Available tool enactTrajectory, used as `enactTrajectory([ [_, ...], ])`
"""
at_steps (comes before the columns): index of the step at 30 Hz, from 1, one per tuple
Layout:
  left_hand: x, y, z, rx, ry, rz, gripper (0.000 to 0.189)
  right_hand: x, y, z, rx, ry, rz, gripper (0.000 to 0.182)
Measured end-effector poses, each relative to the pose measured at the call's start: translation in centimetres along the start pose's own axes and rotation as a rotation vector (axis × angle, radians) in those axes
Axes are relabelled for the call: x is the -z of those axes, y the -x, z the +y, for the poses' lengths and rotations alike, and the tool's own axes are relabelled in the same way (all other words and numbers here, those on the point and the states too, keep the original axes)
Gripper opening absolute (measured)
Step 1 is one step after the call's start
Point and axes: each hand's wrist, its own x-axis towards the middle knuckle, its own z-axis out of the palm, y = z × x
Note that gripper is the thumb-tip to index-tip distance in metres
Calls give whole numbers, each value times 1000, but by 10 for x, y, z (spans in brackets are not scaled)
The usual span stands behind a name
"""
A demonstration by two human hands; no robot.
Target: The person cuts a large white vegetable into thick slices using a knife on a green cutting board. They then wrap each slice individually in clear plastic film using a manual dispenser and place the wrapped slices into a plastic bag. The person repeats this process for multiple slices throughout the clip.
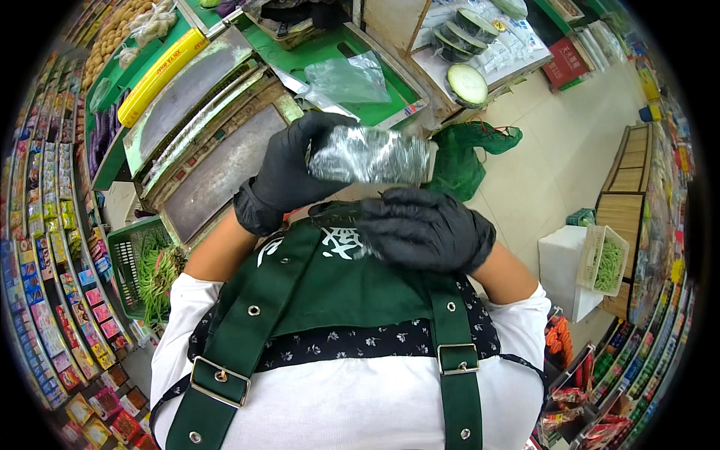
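Note:
My left hand (281,169), in a black glove, grips the left end of a thick piece wrapped in shiny clear plastic film (368,154). Glare hides most of its contents; a pale edge shows at its right end. Just below the wrapped piece is my right hand (424,230), also black-gloved, slightly blurred and with extended fingers. It appears to hold nothing and lies in front of my green apron (360,298). Left of my hands stands a worn film-wrapping machine (225,169) with a flat metal plate. A yellow film box (163,79) rests along its far side.
Ahead, a loose clear plastic bag (349,79) lies on a green counter (394,112). Film-wrapped winter melon slices (458,42) and a cut slice (467,84) sit on the right-hand table. Beyond my hands is a green mesh bag (461,160). A green crate (126,270) holds long beans.

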Motion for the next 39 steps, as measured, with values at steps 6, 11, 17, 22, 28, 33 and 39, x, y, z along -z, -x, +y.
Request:
enactTrajectory([
  [6, -22, -7, -2, 408, 411, 134, 61, -19, 15, 40, -5, 236, -56, 32],
  [11, -14, -14, -6, 546, 675, 45, 58, -24, 19, 40, -88, 299, -139, 34],
  [17, -1, -17, -18, 682, 842, -5, 48, -18, 44, 40, -192, 195, -183, 40],
  [22, 2, -25, -21, 789, 993, -2, 54, -17, -2, 45, -399, 337, -148, 52],
  [28, 9, -46, -29, -268, -217, 36, 44, -57, 66, 63, -1157, -1191, 677, 70],
  [33, -28, -84, -37, -907, -750, -296, 28, -34, 39, 90, -1009, -2048, 1149, 60],
  [39, -67, -127, -71, -465, -840, -287, 50, -11, 100, 199, -1235, -1612, 1292, 47],
])
